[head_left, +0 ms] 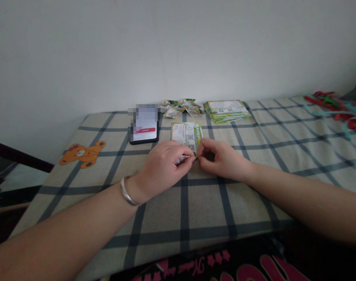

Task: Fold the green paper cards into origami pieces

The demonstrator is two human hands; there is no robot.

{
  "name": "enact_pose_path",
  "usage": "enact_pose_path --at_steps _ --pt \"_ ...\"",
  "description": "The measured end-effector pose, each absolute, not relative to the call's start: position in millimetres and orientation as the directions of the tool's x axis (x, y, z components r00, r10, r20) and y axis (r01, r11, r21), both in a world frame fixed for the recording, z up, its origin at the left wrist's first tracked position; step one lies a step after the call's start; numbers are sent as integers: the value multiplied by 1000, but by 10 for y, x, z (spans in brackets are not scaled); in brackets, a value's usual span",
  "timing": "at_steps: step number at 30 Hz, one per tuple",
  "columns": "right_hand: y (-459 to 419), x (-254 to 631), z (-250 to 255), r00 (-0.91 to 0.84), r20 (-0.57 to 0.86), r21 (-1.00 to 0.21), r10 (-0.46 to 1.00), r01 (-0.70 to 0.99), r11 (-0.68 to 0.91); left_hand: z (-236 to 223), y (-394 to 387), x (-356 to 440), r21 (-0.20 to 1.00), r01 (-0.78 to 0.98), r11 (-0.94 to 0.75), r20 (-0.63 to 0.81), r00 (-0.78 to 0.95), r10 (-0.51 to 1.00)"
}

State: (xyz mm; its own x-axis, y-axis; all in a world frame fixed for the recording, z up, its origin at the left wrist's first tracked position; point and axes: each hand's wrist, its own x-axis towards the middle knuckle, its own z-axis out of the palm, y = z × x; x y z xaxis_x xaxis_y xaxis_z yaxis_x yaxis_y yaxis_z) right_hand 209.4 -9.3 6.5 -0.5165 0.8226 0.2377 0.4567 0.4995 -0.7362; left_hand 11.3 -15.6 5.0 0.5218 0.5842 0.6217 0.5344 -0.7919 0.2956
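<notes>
A green and white printed paper card point(187, 135) lies on the checked cloth in front of me. My left hand point(163, 166) and my right hand point(221, 158) both pinch its near edge, fingertips almost meeting at the card's near right corner. The near part of the card is hidden under my fingers. A silver bangle point(128, 192) circles my left wrist.
Behind the card lie a phone point(144, 124) with a lit screen, a heap of folded paper pieces point(182, 107) and a stack of similar green cards point(227, 110). Red and green strips point(338, 107) lie at far right. A bear print point(82, 153) marks the cloth point(254, 195).
</notes>
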Motion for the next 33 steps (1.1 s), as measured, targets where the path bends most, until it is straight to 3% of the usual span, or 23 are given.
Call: enact_pose_path --at_steps 12,19,25,33 --pt "-48 2141 7 -521 168 -854 837 347 387 90 -171 96 390 528 -754 595 480 644" --pt "1 2164 -58 -568 178 -939 803 147 312 102 -137 57 487 588 -645 565 351 747" --pt "1 2131 -22 -522 196 -926 830 179 332 94 -98 47 555 591 -585 521 302 799" --pt "62 2100 17 -507 111 -947 854 207 246 100 -87 26 605 526 -598 500 333 799"
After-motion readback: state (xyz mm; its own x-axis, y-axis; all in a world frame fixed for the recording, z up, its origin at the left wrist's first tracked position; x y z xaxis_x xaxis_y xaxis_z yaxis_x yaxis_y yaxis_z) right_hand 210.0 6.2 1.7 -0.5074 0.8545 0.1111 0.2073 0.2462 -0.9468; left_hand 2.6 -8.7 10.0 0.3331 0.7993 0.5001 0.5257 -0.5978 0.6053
